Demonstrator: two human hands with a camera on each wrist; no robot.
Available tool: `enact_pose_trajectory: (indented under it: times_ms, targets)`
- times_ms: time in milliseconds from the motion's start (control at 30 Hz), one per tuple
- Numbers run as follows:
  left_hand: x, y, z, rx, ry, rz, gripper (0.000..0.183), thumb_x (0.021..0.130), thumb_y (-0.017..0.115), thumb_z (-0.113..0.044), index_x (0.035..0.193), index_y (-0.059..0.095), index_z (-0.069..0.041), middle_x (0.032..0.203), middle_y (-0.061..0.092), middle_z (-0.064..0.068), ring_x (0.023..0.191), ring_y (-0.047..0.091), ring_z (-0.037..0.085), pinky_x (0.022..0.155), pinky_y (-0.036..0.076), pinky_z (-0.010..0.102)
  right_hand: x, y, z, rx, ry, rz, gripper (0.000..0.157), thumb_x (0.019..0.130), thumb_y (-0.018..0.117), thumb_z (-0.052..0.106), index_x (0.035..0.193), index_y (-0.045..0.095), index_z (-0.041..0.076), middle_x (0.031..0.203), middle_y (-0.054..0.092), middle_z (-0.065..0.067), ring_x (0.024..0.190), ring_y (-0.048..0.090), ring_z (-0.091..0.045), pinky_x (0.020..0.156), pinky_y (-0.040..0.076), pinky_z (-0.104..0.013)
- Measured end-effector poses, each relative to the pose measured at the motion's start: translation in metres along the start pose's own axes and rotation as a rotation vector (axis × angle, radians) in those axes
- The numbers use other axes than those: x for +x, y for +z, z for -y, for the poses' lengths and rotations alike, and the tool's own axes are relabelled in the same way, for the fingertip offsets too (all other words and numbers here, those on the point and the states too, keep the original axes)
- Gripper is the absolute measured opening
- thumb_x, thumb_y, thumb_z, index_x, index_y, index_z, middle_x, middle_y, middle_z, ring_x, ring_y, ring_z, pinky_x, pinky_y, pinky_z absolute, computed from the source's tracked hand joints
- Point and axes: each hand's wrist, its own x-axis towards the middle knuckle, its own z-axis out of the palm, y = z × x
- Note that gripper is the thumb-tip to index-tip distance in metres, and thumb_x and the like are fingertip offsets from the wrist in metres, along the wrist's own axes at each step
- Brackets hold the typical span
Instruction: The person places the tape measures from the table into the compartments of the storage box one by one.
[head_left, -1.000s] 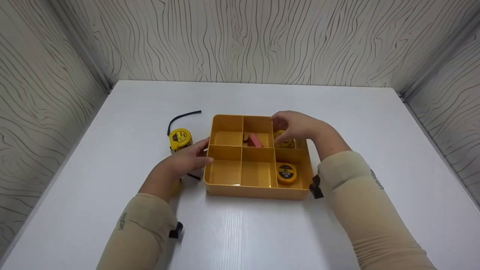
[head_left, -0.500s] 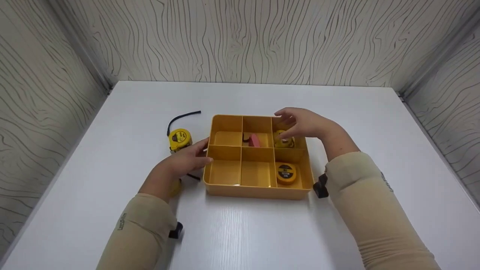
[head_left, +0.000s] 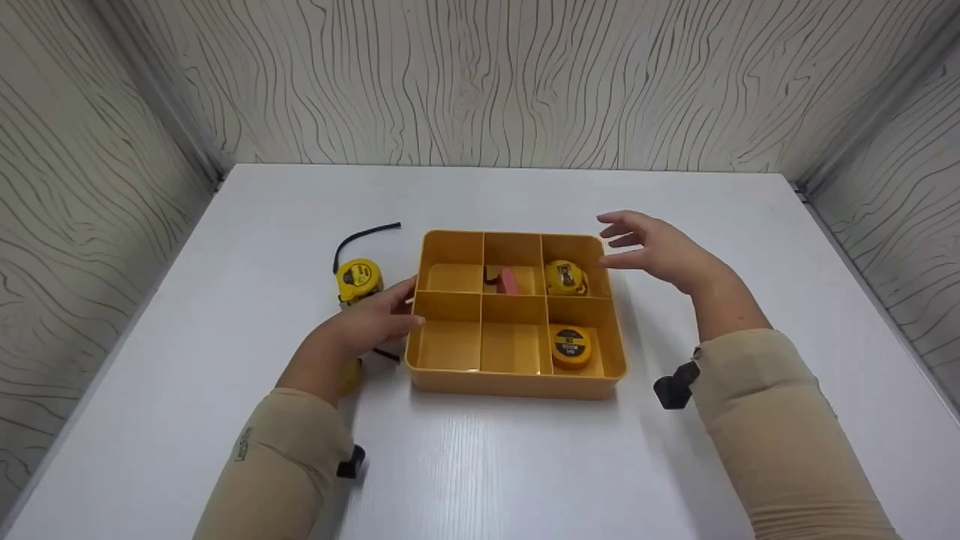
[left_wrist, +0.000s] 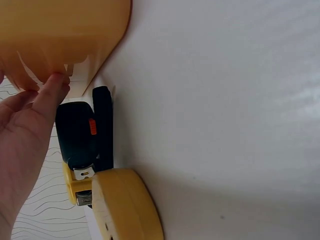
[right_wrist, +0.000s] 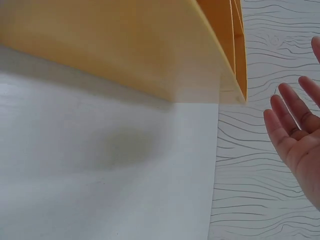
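A yellow six-compartment box [head_left: 517, 384] stands on the table. My left hand [head_left: 367, 322] holds its left wall, fingers against the outside and thumb over the rim. My right hand [head_left: 660, 251] hovers off the far right corner, fingers spread and holding nothing. One yellow tape measure [head_left: 564, 277] sits in the far right compartment, and a round orange-yellow tape measure [head_left: 571, 345] lies in the near right one. The far middle compartment contains a pink rounded object [head_left: 508, 281] with a black strap.
Left of the box lies a yellow-black tape measure [head_left: 358, 277] with a black strap [head_left: 364, 234]. Another yellow case [left_wrist: 127, 205], mostly hidden under my left wrist in the head view, lies nearer me. Wood-patterned walls [head_left: 480, 82] enclose the white table [head_left: 480, 465].
My right hand has withdrawn from the far right compartment, moving right past the box's edge and leaving the tape measure there. The left hand stays at the left wall.
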Motion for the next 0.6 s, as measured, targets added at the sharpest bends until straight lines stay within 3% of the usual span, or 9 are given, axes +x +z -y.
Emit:
enact_pose_trajectory:
  times_ms: [333, 600]
  targets:
    - [0.0, -0.001, 0.001, 0.001, 0.014, 0.001, 0.07, 0.084, 0.066, -0.029, 0.14, 0.027, -0.043, 0.139, 0.035, -0.018, 0.128, 0.034, 0.01, 0.105, 0.032, 0.039, -0.022, 0.008, -0.03, 0.142, 0.076, -0.035, 0.087, 0.072, 0.068, 0.054, 0.143, 0.028, 0.024, 0.141, 0.037, -0.005, 0.128, 0.037, -0.027, 0.102, 0.031, -0.052]
    - [0.001, -0.001, 0.002, 0.005, 0.007, -0.003, 0.071, 0.083, 0.067, -0.03, 0.14, 0.027, -0.044, 0.141, 0.033, -0.017, 0.129, 0.033, 0.011, 0.105, 0.032, 0.04, -0.026, 0.027, -0.047, 0.322, 0.143, 0.021, 0.083, 0.079, 0.068, 0.039, 0.145, 0.022, 0.021, 0.141, 0.035, -0.009, 0.121, 0.046, -0.026, 0.093, 0.045, -0.035]
